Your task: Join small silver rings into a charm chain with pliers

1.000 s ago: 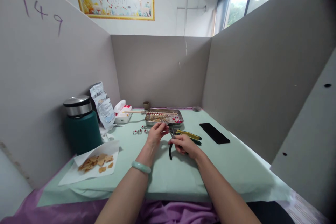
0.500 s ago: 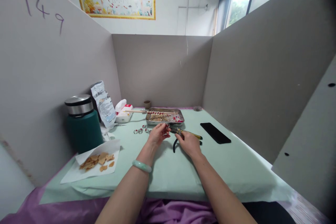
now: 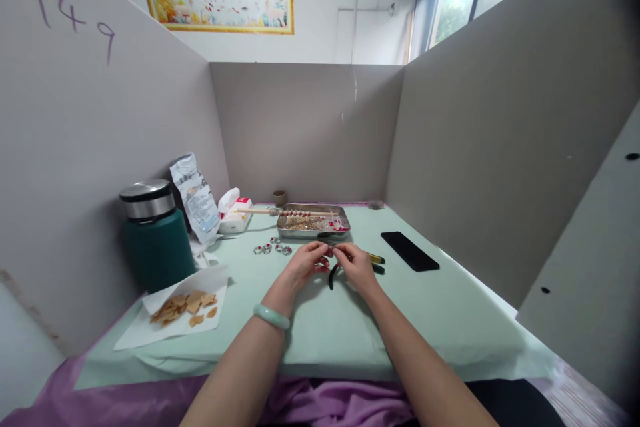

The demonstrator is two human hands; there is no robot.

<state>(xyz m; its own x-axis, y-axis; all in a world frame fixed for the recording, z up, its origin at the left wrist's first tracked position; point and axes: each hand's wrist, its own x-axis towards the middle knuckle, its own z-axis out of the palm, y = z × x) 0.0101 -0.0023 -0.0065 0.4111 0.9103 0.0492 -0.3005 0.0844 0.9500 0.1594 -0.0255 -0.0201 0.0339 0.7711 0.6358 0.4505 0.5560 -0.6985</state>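
Observation:
Above the middle of the table, my left hand (image 3: 306, 263) pinches a small silver-and-red jewellery piece (image 3: 329, 251) between thumb and fingertips. From the other side, my right hand (image 3: 356, 268) is closed with its fingertips on the same piece, which they partly cover. Pliers with yellow and black handles (image 3: 376, 259) lie beneath and behind my right hand, their other parts partly hidden. A curved black handle (image 3: 331, 277) shows between the hands. Several silver ring-like pieces with red stones (image 3: 267, 249) lie left of my left hand.
Behind the hands sits a metal tray (image 3: 300, 235) of small beads and parts, a beaded wooden stick (image 3: 257, 211) across it. A black phone (image 3: 410, 251) lies right. At left stand a green flask (image 3: 157, 247), a bag (image 3: 195, 197), tissues (image 3: 235, 217) and paper with chips (image 3: 187, 307).
My right hand has let go of the pliers, which now lie on the table, and its fingertips have come left to the small piece at my left hand.

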